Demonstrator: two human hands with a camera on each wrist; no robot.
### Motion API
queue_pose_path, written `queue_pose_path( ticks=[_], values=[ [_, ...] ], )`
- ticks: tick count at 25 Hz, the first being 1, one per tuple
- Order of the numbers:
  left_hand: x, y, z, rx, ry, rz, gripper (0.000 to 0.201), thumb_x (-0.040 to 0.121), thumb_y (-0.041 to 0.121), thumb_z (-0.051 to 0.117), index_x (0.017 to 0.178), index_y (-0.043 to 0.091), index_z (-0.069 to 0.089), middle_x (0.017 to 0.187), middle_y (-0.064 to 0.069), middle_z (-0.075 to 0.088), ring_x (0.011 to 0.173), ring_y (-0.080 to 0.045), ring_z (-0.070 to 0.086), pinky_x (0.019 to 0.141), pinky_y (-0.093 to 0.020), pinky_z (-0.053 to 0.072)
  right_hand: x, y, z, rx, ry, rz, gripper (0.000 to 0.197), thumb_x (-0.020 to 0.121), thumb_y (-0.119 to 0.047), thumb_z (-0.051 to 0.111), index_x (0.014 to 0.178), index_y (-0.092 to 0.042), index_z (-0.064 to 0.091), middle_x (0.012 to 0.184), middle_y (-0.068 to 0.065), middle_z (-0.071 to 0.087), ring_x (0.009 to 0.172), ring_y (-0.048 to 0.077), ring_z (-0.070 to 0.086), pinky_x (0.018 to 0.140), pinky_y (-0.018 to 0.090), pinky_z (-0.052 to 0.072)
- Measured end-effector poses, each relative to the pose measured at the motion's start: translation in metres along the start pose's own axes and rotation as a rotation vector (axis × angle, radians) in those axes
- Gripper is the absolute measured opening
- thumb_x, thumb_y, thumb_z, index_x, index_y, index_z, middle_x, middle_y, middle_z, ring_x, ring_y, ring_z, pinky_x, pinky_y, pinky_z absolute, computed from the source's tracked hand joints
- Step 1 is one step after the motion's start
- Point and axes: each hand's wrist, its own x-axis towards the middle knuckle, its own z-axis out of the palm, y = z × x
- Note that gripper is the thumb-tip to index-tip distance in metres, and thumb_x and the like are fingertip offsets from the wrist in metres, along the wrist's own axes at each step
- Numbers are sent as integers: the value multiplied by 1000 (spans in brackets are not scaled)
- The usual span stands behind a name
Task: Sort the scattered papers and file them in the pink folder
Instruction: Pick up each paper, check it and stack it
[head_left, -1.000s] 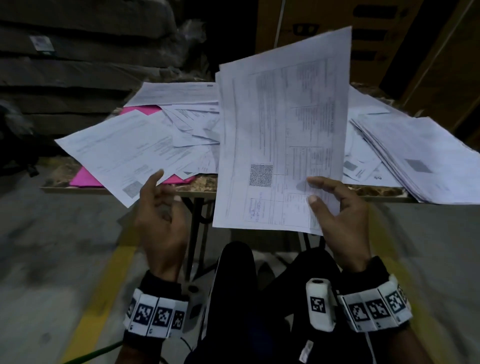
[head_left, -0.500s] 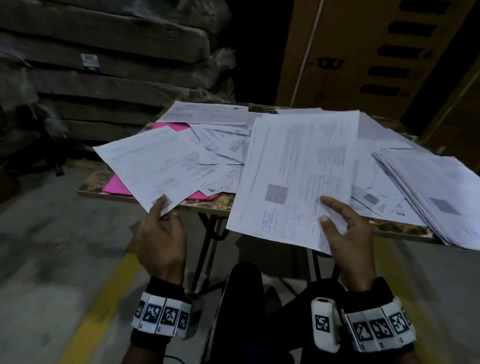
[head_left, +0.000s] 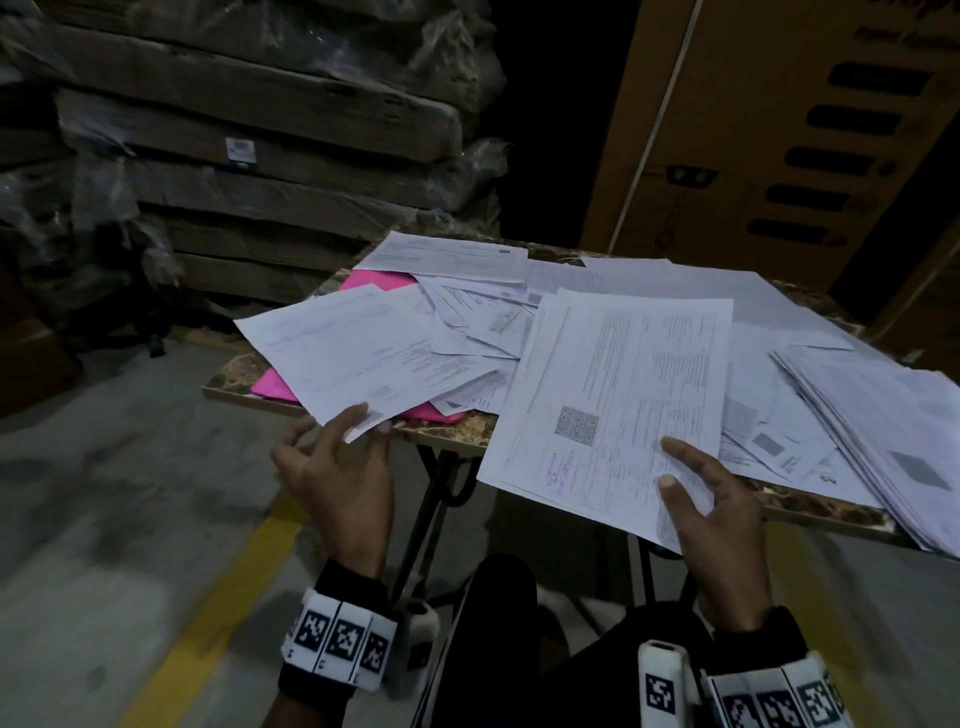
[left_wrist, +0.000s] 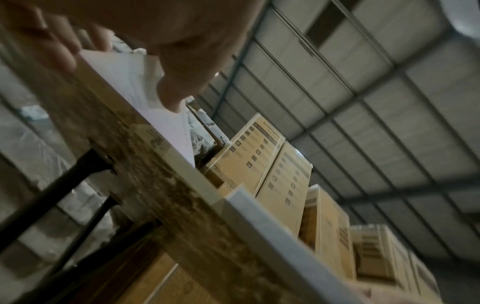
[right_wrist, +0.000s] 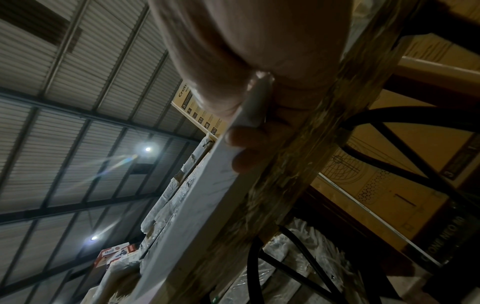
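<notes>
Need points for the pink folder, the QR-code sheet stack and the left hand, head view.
pink folder (head_left: 272, 387): head view, exposed near-left corner beside the loose sheets.
QR-code sheet stack (head_left: 623, 395): head view, printed middle of the top sheet.
left hand (head_left: 337, 467): head view, back of the hand, fingers on a sheet's corner.

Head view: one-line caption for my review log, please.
Right hand holds a sheaf of papers over the table; left hand pinches a sheet above the pink folder.

The head view looks down on the table (head_left: 441, 434); both wrist views look up past its edge to the roof.
</notes>
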Motion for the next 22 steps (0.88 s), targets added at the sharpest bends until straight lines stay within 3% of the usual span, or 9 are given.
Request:
queue_pose_path(
  ticks=[4,6,8,10,12,14,16,20,22],
  values=[
    [3,12,-9,-133,-162,-236,45,95,48,59,137,32,53,131,-8,52,111,-22,54,88,-38,53,-1,-2,-4,-2,4,-9,32,94,-1,61,120,-18,69,126,-12,62,118,-9,52,103,20,38],
    [11,12,-14,-336,-207,-397,51,97,62,45,134,29,54,128,-2,62,102,-23,63,70,-36,56,-2,-3,-6,-13,4,-18,33,94,0,60,121,-17,68,126,-12,63,117,-16,49,102,16,37],
    [25,5,-16,-408,-163,-506,59,93,69,48,114,18,67,106,-5,72,86,-24,68,53,-31,53,-3,-3,-7,-14,2,-17,33,95,0,60,121,-17,68,127,-11,63,117,-18,48,97,7,36],
    [34,-4,-16,-314,-121,-457,45,88,55,68,92,11,71,89,-8,72,76,-25,68,49,-28,50,-4,-5,-6,-19,0,-13,33,95,1,59,121,-17,68,128,-9,63,116,-21,47,92,-1,35],
    [37,-9,-15,-240,-121,-380,23,81,29,81,83,10,67,89,-15,72,78,-33,69,50,-28,49,-5,-6,-5,-22,-7,-10,33,95,1,59,121,-17,68,128,-9,62,113,-21,48,89,-5,34],
    [35,-7,-14,-271,-122,-390,18,79,8,78,89,9,64,100,-20,71,79,-28,68,47,-26,48,-7,-6,-5,-14,-10,-9,33,95,1,59,121,-18,68,128,-9,62,116,-11,52,92,0,35],
    [29,3,-13,-290,-113,-389,25,80,-5,68,102,6,63,109,-14,66,78,-16,63,42,-21,46,-10,-6,-5,-8,-3,-13,34,95,1,60,121,-18,68,129,-7,62,124,2,51,98,11,36],
    [24,7,-11,-307,-136,-372,34,81,-5,59,106,15,69,115,-8,66,94,-26,65,43,-23,48,-13,-6,-9,4,1,0,33,95,1,60,120,-19,68,129,-7,62,125,6,51,96,13,37],
    [24,5,-11,-324,-125,-392,33,81,-3,60,105,16,73,114,-8,70,100,-28,68,54,-32,57,-14,-6,-12,20,0,5,33,95,1,59,119,-20,68,129,-7,62,125,6,51,93,10,37]
  ],
)
